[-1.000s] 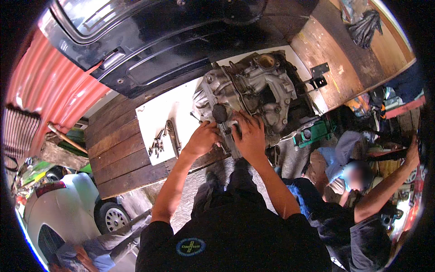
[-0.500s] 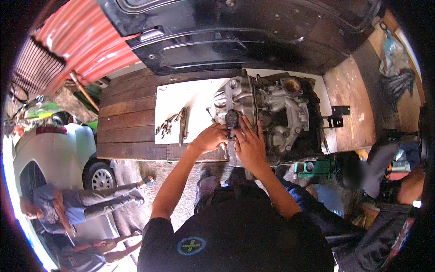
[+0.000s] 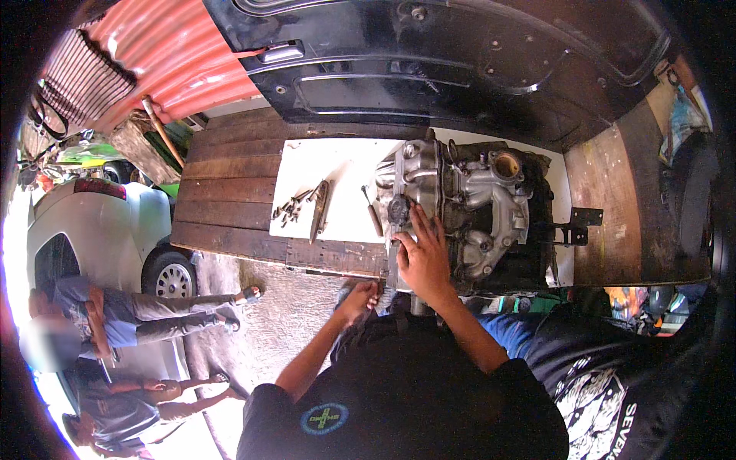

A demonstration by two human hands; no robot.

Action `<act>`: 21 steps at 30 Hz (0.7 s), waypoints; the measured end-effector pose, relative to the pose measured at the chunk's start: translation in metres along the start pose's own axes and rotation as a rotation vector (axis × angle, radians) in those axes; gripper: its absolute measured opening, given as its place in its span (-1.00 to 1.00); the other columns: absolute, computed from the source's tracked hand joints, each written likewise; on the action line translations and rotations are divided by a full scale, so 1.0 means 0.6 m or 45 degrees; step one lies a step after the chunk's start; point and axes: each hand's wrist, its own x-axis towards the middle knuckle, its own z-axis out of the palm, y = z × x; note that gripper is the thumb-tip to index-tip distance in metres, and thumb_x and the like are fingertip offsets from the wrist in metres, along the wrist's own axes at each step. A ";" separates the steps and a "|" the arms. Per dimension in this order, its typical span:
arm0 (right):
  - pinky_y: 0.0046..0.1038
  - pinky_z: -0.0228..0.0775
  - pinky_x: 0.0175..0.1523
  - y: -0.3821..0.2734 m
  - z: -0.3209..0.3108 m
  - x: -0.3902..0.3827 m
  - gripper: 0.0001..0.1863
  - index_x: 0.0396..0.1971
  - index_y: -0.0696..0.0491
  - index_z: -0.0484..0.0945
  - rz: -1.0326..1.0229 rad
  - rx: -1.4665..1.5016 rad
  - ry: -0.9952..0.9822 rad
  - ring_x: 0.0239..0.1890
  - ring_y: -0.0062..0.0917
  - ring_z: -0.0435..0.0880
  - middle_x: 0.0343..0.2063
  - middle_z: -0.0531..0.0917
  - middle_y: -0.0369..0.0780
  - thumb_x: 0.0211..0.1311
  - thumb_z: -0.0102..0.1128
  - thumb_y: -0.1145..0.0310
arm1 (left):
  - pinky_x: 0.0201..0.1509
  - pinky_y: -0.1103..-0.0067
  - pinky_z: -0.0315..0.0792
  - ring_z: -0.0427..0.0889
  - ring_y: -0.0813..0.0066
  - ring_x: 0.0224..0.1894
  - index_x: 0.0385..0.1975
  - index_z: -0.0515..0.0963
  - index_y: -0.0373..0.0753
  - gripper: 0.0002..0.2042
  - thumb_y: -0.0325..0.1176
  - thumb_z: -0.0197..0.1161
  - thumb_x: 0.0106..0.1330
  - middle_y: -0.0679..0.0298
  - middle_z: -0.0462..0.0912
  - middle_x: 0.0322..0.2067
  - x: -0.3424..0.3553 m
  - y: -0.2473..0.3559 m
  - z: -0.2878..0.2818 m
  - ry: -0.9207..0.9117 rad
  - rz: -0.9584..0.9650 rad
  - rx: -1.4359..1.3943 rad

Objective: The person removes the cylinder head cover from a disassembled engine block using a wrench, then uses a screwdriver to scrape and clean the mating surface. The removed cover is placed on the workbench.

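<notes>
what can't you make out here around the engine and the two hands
Head view only:
- Engine near side: covered by the right hand.
- Left hand: below the bench edge, fingers too small to tell whether they hold anything.
- Small bolts on the white sheet: too small to count.

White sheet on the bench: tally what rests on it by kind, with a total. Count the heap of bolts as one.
Engine: 1
Heap of bolts: 1
Long metal bar: 1
Wooden-handled tool: 1
Total: 4
The right hand rests on the engine; the left hand hangs below the bench edge.
</notes>
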 end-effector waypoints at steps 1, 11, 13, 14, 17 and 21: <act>0.00 -0.05 0.41 0.001 0.001 -0.003 -0.81 -0.27 0.04 0.59 0.002 -0.011 0.005 0.41 -0.16 0.16 0.30 0.28 0.05 0.06 0.16 0.45 | -0.46 0.64 0.20 0.27 0.68 -0.56 -0.54 0.38 -0.12 -0.58 0.04 -0.04 0.48 0.51 0.33 -0.60 -0.028 0.028 0.029 -0.016 -0.018 -0.092; -0.05 -0.04 0.42 -0.007 -0.001 -0.005 -0.82 -0.27 0.03 0.59 0.046 -0.033 0.017 0.39 -0.20 0.19 0.29 0.31 -0.01 0.08 0.17 0.44 | -0.21 0.28 0.42 0.62 0.00 -0.26 -0.26 0.53 -0.25 -0.85 -0.33 0.09 0.35 0.04 0.62 -0.40 -0.062 0.144 -0.010 0.280 0.654 1.105; -0.06 -0.04 0.43 -0.007 -0.002 -0.004 -0.82 -0.27 0.03 0.59 0.039 -0.032 0.022 0.40 -0.21 0.19 0.29 0.31 -0.02 0.08 0.17 0.43 | -0.06 0.23 0.37 0.57 0.14 -0.15 -0.26 0.59 -0.14 -0.84 -0.45 0.16 0.19 0.18 0.65 -0.37 -0.040 0.155 -0.034 0.233 0.697 1.399; -0.06 -0.04 0.43 -0.008 -0.002 -0.003 -0.82 -0.27 0.02 0.60 0.034 -0.032 0.027 0.40 -0.22 0.18 0.29 0.31 -0.02 0.09 0.17 0.43 | -0.01 0.25 0.33 0.55 0.20 -0.12 -0.27 0.61 -0.11 -0.84 -0.46 0.16 0.16 0.23 0.65 -0.35 -0.030 0.159 -0.039 0.248 0.799 1.592; -0.01 -0.07 0.43 -0.007 0.005 -0.006 -0.77 -0.25 0.01 0.59 0.055 -0.053 0.023 0.41 -0.21 0.17 0.29 0.31 -0.03 0.03 0.22 0.42 | 0.11 0.29 0.26 0.50 0.35 -0.05 -0.33 0.65 -0.02 -0.81 -0.47 0.18 0.12 0.35 0.66 -0.30 -0.011 0.209 -0.035 0.198 0.967 2.043; -0.03 -0.07 0.44 -0.010 0.006 -0.006 -0.78 -0.25 0.01 0.59 0.097 -0.052 0.021 0.40 -0.23 0.18 0.31 0.29 -0.04 0.04 0.21 0.42 | 0.17 0.34 0.22 0.49 0.44 -0.01 -0.38 0.68 0.03 -0.85 -0.40 0.23 0.09 0.41 0.65 -0.27 0.015 0.281 -0.017 -0.013 1.029 2.173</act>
